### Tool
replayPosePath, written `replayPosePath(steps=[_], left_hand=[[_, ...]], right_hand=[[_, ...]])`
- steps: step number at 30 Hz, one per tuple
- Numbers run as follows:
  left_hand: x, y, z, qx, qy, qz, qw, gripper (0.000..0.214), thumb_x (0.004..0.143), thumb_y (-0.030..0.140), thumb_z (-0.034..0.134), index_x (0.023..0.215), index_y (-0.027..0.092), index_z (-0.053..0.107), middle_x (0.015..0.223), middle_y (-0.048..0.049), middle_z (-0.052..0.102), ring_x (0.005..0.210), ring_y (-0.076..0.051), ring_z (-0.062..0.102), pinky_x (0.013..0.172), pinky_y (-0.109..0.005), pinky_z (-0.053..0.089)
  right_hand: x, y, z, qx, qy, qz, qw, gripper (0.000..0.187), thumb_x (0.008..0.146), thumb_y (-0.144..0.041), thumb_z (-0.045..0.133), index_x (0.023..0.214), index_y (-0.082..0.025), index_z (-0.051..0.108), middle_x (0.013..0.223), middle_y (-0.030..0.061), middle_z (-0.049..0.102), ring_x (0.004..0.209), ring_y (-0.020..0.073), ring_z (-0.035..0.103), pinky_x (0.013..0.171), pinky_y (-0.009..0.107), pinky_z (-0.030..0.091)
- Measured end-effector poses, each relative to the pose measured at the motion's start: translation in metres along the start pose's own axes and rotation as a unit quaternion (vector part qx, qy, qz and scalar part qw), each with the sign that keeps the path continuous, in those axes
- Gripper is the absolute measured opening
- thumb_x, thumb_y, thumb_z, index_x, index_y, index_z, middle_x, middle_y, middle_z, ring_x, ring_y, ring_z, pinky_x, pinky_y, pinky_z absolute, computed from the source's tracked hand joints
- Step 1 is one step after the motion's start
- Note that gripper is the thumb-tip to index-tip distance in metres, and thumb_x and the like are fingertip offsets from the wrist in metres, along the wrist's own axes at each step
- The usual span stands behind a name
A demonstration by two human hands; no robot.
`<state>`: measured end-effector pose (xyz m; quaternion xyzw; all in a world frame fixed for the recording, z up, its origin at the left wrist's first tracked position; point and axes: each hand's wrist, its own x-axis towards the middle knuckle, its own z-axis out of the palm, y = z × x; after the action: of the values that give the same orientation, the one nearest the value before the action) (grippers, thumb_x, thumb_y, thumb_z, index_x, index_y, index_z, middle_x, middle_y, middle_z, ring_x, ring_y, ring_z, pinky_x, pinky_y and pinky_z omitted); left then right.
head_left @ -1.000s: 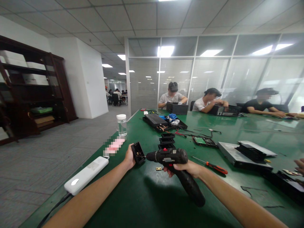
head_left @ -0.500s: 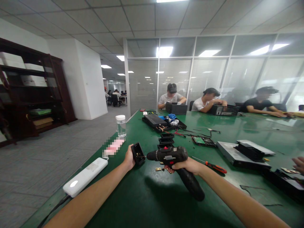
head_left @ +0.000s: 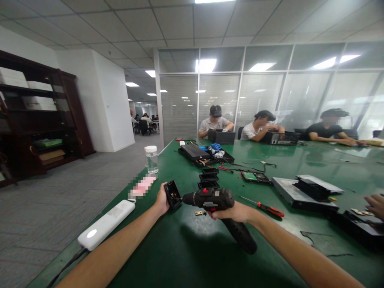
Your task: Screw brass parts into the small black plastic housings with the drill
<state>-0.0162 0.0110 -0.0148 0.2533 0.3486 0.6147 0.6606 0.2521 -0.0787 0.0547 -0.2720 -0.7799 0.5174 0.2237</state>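
Observation:
My left hand [head_left: 162,201] is closed on a small black box-like plastic housing [head_left: 173,195], tilted with its hollow side toward the right. Brass-coloured bits show inside it. A black cordless drill [head_left: 216,199] is gripped in my right hand [head_left: 235,212], its chuck pointing left and its bit reaching into the housing's hollow. Whether the bit touches a screw is too small to tell. Below the drill's body lies a small brass-coloured plate [head_left: 198,213] on the green table [head_left: 144,252]. Several similar black housings [head_left: 209,184] stand in a row just behind the drill.
A screwdriver [head_left: 265,208] lies right of the drill. Farther right are a circuit-board device [head_left: 255,177] and a flat metal case [head_left: 288,192]. On the left are a white power strip [head_left: 106,224] and a clear jar [head_left: 151,160]. Another person's hand [head_left: 375,206] shows at the right edge.
The drill has moved slightly up and left relative to the table, nearer the housing. My left hand keeps its hold. The whole view has shifted a little.

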Motion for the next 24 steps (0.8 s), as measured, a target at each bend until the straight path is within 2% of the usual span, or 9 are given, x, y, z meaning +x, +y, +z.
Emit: replayPosePath(steps=[7,15,24], left_hand=[[-0.0008,0.0005,0.0006,-0.001,0.003,0.002,1.000,0.027,0.066,0.042,0.051,0.070,0.016,0.055,0.059,-0.0022,0.056,0.053,-0.018,0.055,0.055,-0.033,0.045],[-0.0031,0.0013,0.0027,-0.008,0.000,-0.003,1.000,0.027,0.067,0.042,0.050,0.069,0.015,0.055,0.057,-0.0020,0.056,0.051,-0.017,0.055,0.053,-0.031,0.045],[-0.0024,0.0010,0.0024,0.000,0.000,-0.003,1.000,0.027,0.067,0.042,0.049,0.070,0.016,0.055,0.059,-0.0032,0.057,0.053,-0.019,0.056,0.056,-0.035,0.046]], right_hand=[[-0.0002,0.0033,-0.0022,0.009,0.001,-0.002,1.000,0.026,0.071,-0.028,0.061,0.088,-0.010,0.056,0.075,0.0024,0.051,0.068,0.0109,0.046,0.063,0.023,0.041],[-0.0015,-0.0031,-0.0008,-0.006,-0.008,0.009,1.000,0.024,0.071,-0.027,0.061,0.088,-0.011,0.057,0.077,0.0027,0.051,0.071,0.0124,0.047,0.068,0.025,0.041],[-0.0018,0.0007,-0.0019,-0.022,-0.012,0.010,1.000,0.027,0.071,-0.029,0.061,0.091,-0.012,0.056,0.080,0.0030,0.051,0.075,0.0128,0.047,0.070,0.026,0.041]])
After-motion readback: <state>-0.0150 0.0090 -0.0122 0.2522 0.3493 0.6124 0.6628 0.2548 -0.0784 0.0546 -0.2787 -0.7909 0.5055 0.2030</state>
